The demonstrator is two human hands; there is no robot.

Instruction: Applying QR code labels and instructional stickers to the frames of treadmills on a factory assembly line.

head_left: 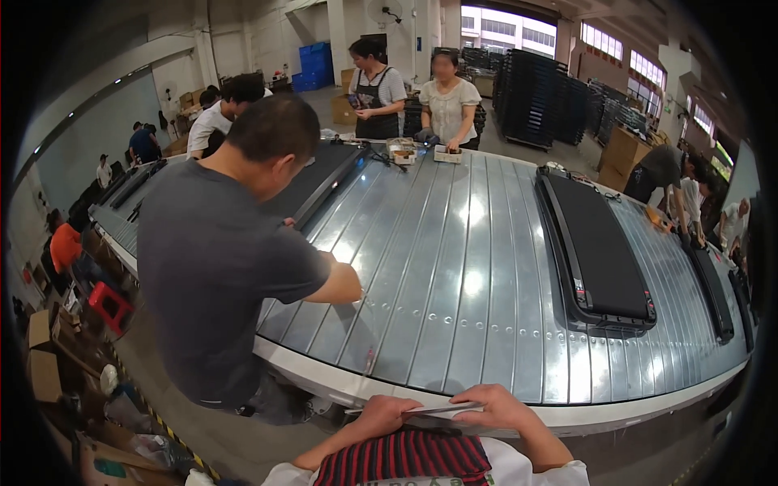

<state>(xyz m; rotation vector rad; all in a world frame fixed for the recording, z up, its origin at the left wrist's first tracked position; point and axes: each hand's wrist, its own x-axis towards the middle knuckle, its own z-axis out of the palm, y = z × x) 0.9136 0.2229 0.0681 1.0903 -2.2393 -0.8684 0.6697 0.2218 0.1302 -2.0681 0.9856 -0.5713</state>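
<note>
My left hand [382,416] and my right hand [491,405] are side by side at the near edge of a long metal conveyor [409,324]. Between them is a thin, flat grey-white strip [442,409], held roughly level. The fingers of both hands are closed on it, one hand toward each end. What the strip is made of, or belongs to, I cannot make out. A red and black striped cloth [405,458] lies across my front, just below the hands.
A co-worker in a dark grey shirt [215,275] leans over the conveyor at my left, beside a black treadmill-like unit [324,174]. Another black unit [596,243] lies on the slats to the right. Two people stand across the conveyor near small parts boxes [448,154]. A red stool [109,306] stands far left.
</note>
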